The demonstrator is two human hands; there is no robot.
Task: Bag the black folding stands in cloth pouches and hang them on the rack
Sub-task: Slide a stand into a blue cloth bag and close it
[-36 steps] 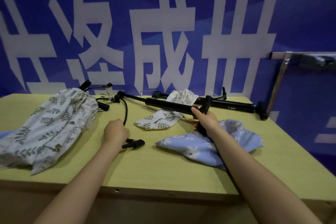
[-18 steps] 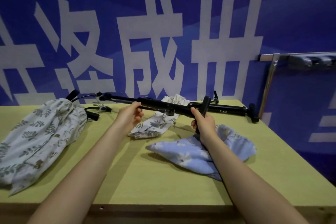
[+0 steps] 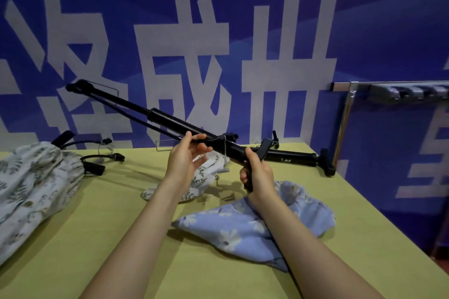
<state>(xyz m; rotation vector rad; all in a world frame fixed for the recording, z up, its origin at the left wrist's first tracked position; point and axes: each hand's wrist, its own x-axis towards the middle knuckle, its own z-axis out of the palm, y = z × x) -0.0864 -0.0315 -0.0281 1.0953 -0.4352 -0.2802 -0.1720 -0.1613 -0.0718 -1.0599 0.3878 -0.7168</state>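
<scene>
A long black folding stand [image 3: 167,120] is lifted off the table, tilted up to the left. My right hand [image 3: 257,172] grips its handle end near the table. My left hand [image 3: 185,156] holds the thick tube from below between thumb and fingers. A second black stand [image 3: 291,155] lies at the table's back right. A blue flowered pouch [image 3: 245,223] lies under my right forearm. A small leaf-print pouch [image 3: 206,177] lies behind my left hand. A large leaf-print pouch [image 3: 31,192] at the left has black stand parts [image 3: 97,165] sticking out of its mouth.
The yellow-green table [image 3: 116,238] fills the lower view; its right edge drops off beside a blue wall. A metal rack [image 3: 349,109] with dark hooks [image 3: 413,91] stands at the right, behind the table corner. A blue banner with large white characters backs the table.
My left hand left the cable on the table and took the stand's tube. Both hands raised the stand; its far end now points up to the left.
</scene>
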